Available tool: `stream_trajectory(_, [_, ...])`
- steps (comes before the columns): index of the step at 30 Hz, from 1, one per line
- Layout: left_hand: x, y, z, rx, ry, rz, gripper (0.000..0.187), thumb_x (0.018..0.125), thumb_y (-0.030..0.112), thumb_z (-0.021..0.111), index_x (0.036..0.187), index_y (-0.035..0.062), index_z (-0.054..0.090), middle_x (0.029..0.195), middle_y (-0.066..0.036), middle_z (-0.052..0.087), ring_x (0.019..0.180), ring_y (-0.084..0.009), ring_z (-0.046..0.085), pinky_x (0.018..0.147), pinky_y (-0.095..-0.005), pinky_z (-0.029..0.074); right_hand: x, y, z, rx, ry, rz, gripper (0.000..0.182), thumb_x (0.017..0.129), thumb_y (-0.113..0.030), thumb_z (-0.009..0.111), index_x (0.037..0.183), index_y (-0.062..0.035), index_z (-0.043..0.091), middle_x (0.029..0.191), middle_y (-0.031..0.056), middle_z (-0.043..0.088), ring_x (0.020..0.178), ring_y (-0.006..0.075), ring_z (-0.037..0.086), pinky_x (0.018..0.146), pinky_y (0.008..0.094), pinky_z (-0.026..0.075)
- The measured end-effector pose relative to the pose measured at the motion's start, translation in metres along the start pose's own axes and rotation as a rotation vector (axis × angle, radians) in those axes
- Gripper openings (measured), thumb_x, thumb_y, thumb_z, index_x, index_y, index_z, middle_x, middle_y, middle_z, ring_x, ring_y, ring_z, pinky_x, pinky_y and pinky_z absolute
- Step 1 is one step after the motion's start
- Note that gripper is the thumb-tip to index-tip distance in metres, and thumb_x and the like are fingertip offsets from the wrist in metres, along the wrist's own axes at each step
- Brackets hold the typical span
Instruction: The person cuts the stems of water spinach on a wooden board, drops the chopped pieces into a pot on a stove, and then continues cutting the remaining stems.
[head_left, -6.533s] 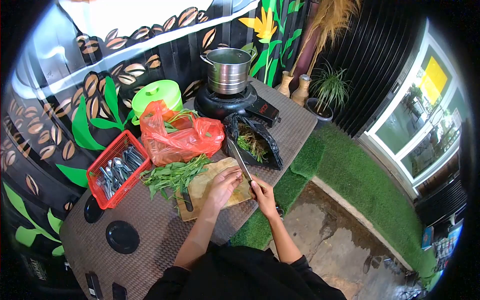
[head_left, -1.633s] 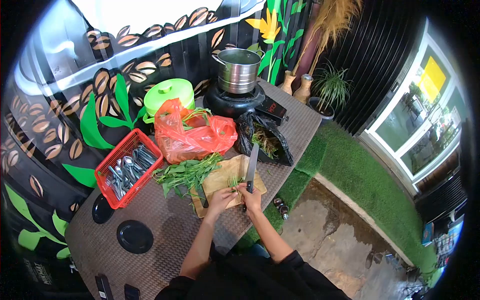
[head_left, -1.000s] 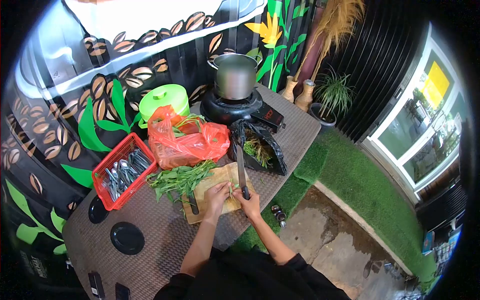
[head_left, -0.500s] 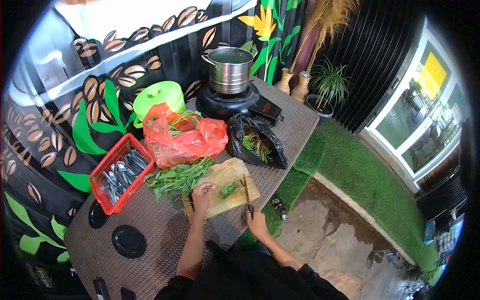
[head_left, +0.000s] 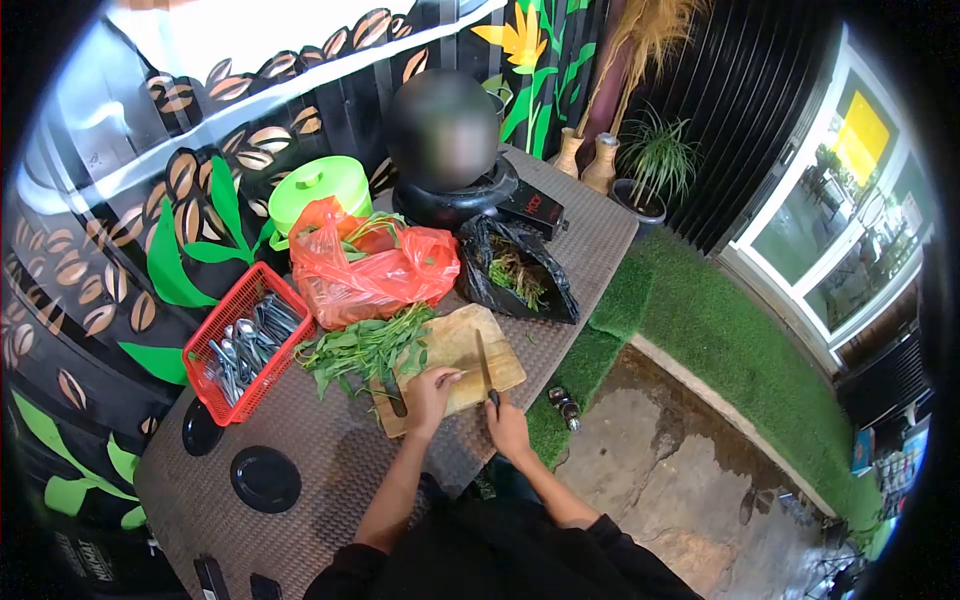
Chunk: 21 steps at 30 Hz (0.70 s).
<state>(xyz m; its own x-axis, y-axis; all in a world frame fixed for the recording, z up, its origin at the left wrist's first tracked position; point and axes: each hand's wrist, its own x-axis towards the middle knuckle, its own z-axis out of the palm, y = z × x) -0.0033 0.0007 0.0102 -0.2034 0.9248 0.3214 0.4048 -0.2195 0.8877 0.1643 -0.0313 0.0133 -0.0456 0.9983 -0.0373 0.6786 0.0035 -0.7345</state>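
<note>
A knife (head_left: 483, 358) is in my right hand (head_left: 509, 428), its blade pointing away over the right part of the wooden cutting board (head_left: 465, 340). My left hand (head_left: 430, 398) is over the board's lower left, fingers pinched together; what they hold, if anything, is too small to make out. A dark slot or handle hole shows in the board beside that hand. Leafy green stems (head_left: 370, 350) lie in a heap against the board's left side. Behind them rests a red plastic bag (head_left: 375, 275) with greens in it. A black bag (head_left: 515, 275) of greens and stems lies open behind the board.
A red basket (head_left: 250, 345) of cutlery and a green lidded pot (head_left: 318, 190) stand to the left. Black plates (head_left: 265, 480) lie nearer me. The black stove (head_left: 455, 205) is at the back, partly behind a blurred patch. The table's right edge borders green turf.
The cut greens on the board's middle are no longer seen there. My left hand has moved right and nearer me. The knife has shifted left and a little away from me.
</note>
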Motion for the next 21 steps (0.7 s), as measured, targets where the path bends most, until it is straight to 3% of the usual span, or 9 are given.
stream_trajectory(3, [0.004,0.003,0.026,0.016,-0.023,-0.007,0.012,0.078,0.005,0.065,0.088,-0.0013,0.068,0.079,-0.016,0.065,0.071,-0.0268,0.064,0.065,-0.0325,0.049,-0.004,0.009,-0.015,-0.046,-0.007,0.016,0.035,0.092,-0.029,0.049,0.113,-0.0019,0.050,0.076,0.0292,0.061,0.071,0.0456,0.060,0.063,0.0531,0.047])
stream_trajectory(6, [0.006,-0.005,0.044,0.078,-0.042,-0.013,0.014,0.078,0.005,0.064,0.090,-0.0017,0.068,0.080,-0.016,0.065,0.075,-0.0293,0.062,0.070,-0.0349,0.049,-0.003,0.015,-0.018,-0.087,0.008,-0.001,0.035,0.092,-0.030,0.048,0.113,-0.0011,0.048,0.074,0.0286,0.061,0.070,0.0455,0.060,0.064,0.0536,0.047])
stream_trajectory(7, [0.005,-0.005,0.045,0.076,-0.043,-0.015,0.014,0.078,0.005,0.064,0.090,-0.0017,0.068,0.080,-0.016,0.065,0.075,-0.0293,0.062,0.070,-0.0349,0.049,-0.002,0.015,-0.018,-0.097,-0.009,-0.002,0.035,0.093,-0.030,0.047,0.110,0.0002,0.046,0.073,0.0288,0.060,0.071,0.0457,0.060,0.064,0.0538,0.047])
stream_trajectory(9, [0.005,-0.003,0.043,0.274,-0.056,0.214,0.015,0.078,0.006,0.063,0.090,-0.0017,0.068,0.083,-0.014,0.063,0.082,-0.0295,0.058,0.075,-0.0377,0.046,0.001,0.009,-0.020,-0.117,-0.053,-0.005,0.035,0.094,-0.031,0.044,0.103,0.0028,0.042,0.074,0.0298,0.060,0.072,0.0463,0.060,0.067,0.0549,0.047])
stream_trajectory(21, [-0.003,-0.003,0.046,0.372,-0.058,0.251,0.017,0.080,0.006,0.060,0.094,0.0024,0.068,0.085,-0.010,0.058,0.091,-0.0274,0.051,0.081,-0.0374,0.043,0.010,-0.002,-0.033,-0.165,-0.163,-0.025,0.035,0.095,-0.031,0.039,0.101,0.0036,0.043,0.079,0.0311,0.061,0.078,0.0482,0.059,0.069,0.0549,0.047])
